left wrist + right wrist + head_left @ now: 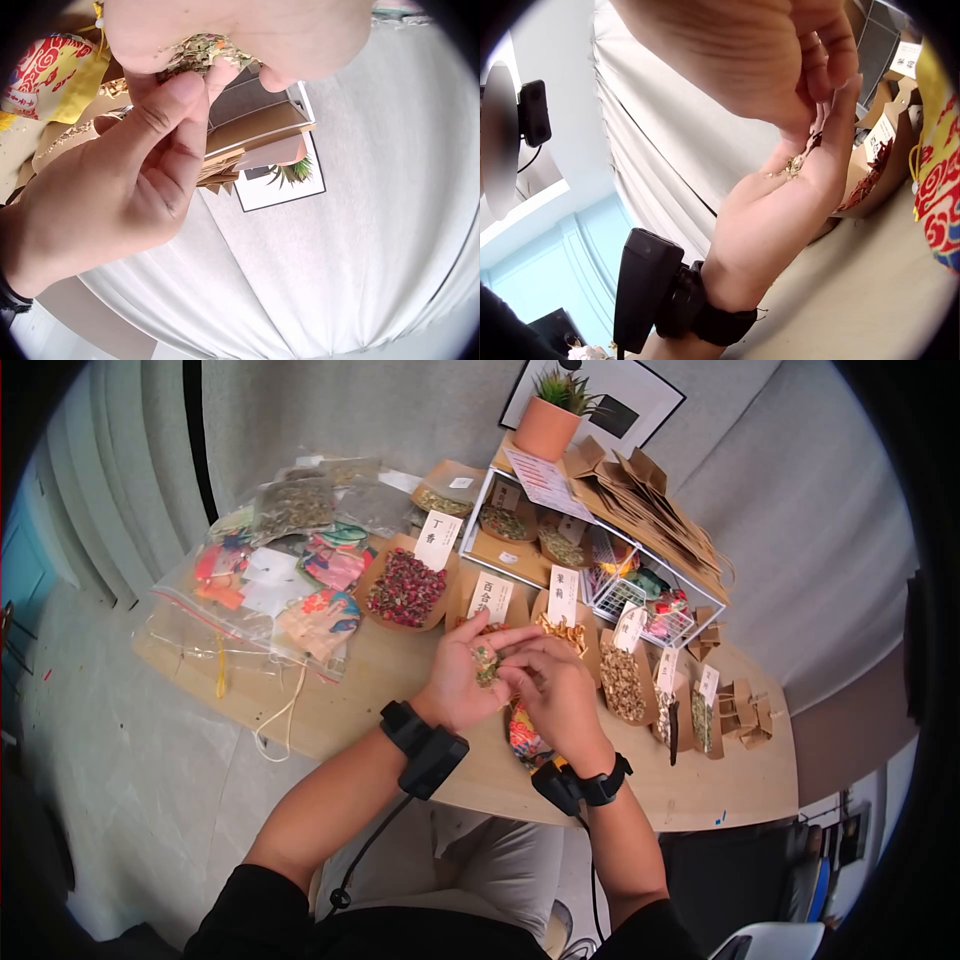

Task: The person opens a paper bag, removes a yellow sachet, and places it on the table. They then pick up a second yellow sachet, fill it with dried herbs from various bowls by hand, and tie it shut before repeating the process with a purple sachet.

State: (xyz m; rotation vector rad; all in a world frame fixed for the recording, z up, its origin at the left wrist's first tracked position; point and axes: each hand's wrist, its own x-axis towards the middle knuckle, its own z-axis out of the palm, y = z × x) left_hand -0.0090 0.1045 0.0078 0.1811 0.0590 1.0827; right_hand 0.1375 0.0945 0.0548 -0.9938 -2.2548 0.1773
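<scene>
My left hand (460, 685) is turned palm up above the table, its fingers extended and cupping a small heap of chopped dried herbs (485, 665). Over that palm comes my right hand (562, 698), thumb and fingertips pinched together at the edge of the herbs. The left wrist view shows the right thumb (176, 94) against the greenish-brown flakes (199, 54). A few loose bits (791, 169) lie on the left palm in the right wrist view. Below the right hand sits a patterned drawstring pouch (525, 738) with red swirls and a yellow top, partly hidden.
Labelled kraft trays stand in a row, including one of dried rosebuds (405, 590) and one of pale brown pieces (622, 685). A clear zip bag (190, 605) with fabric pouches lies left. Behind are a white-framed shelf (478, 520), folded paper bags (640, 500) and a potted plant (547, 428).
</scene>
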